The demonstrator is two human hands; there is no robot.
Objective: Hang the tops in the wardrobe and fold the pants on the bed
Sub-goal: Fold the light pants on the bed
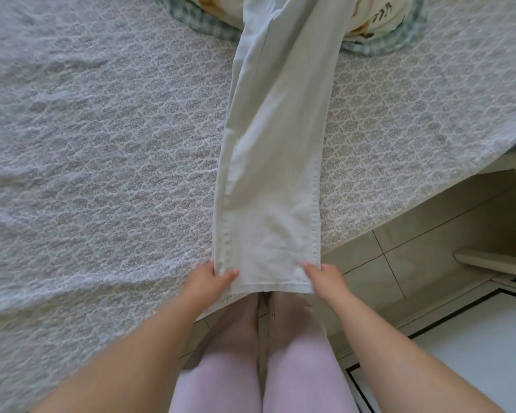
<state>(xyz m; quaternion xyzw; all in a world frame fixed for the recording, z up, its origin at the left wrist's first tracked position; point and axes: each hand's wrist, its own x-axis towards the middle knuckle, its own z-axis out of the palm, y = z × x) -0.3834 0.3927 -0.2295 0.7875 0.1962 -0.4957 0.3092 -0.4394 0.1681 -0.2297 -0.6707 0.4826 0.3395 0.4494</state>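
Pale blue-white cotton sits between my fingers. The pants point(274, 162) lie stretched lengthwise on the bed point(102, 144), one leg stacked on the other. The hems are at my end, and the waist is far beyond my fingertips, where it runs over a checked cloth point(197, 19) and out of sight.

My left hand point(210, 283) pinches the left corner of the hem, thumb on top and the other fingers tucked under the cloth. From there the hem runs straight across to my other hand, just over the near edge of the mattress. My right hand point(325, 280) pinches the right corner, thumb on top as far as I can tell. Beyond that hand the bed ends and the tiled floor point(429, 248) begins.

I judge this to be the folding step. The legs are already matched, and the lengthwise fold looks done. The next move, as I read it, is to lift both corners together and carry them away from me toward the waist, halving the length. That calls for both pinches to stay firm and level so the two layers do not slide apart. The cloth must also stay on the quilt and not drift right toward the bed's edge.
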